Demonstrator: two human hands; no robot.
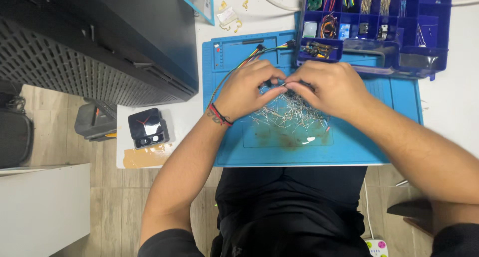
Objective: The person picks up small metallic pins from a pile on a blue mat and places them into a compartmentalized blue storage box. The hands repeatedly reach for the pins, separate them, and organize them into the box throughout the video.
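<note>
surface: white bench (449, 97) with blue work mat (349, 142) as landmark
left hand (245, 90): over mat centre, fingers pinched on a small dark part (277, 82), part mostly hidden
right hand (332, 87): over mat centre, fingertips closed on the same part, touching left hand
loose wire leads (292, 116): heap on mat, just under both hands
jumper wires (259, 51): mat's far edge
parts box (379, 22): blue, overlapping mat's far right corner
black gadget (147, 128): left of mat

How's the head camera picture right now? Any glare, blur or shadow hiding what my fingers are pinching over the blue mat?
Head view: lighting even, no strong glare on the blue mat; the pile of thin wire leads is fine and slightly soft, single leads hard to separate; the left hand and right hand meet fingertip to fingertip, and they cover the small piece between them; the parts organizer is cropped at the top edge.
</note>
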